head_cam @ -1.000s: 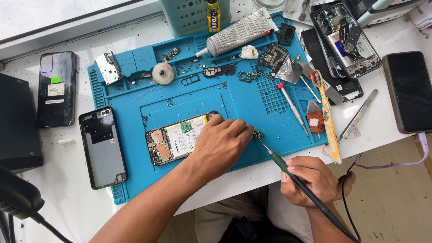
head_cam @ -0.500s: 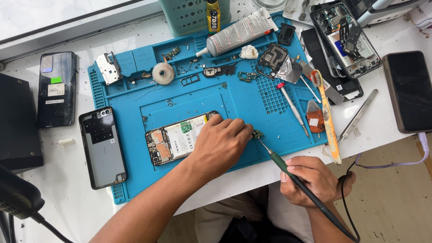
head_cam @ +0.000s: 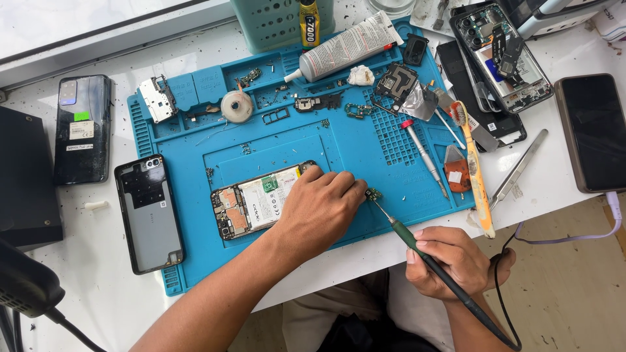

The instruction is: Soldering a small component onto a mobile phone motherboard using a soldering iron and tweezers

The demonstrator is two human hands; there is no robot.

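Note:
An opened phone (head_cam: 251, 201) with its circuit board and battery showing lies on a blue repair mat (head_cam: 306, 146). My left hand (head_cam: 323, 205) rests closed over the phone's right end, fingertips at a small green circuit part (head_cam: 373, 193). My right hand (head_cam: 450, 261) grips a soldering iron (head_cam: 417, 244) with a green handle and black cord. Its tip touches that small part, just right of my left fingers.
On the mat lie a glue tube (head_cam: 345, 47), a solder reel (head_cam: 237, 106), a screwdriver (head_cam: 424, 156), a toothbrush (head_cam: 473, 169) and small parts. A phone back cover (head_cam: 150, 212), tweezers (head_cam: 518, 168), other phones (head_cam: 593, 133) and a dark box (head_cam: 26, 176) surround it.

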